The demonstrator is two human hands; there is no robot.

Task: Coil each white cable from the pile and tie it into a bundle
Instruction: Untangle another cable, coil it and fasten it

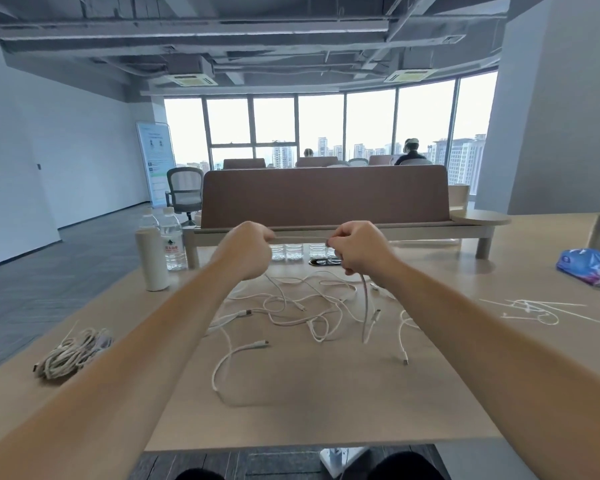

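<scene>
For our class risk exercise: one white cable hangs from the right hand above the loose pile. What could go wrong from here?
The folded white cable gripped in the right hand dangles into the tangled pile of loose white cables, so it may snag another. Its hanging loop could slip loose before tying.

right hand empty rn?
No, the right hand has its fingers curled round a white cable that hangs down from it.
</scene>
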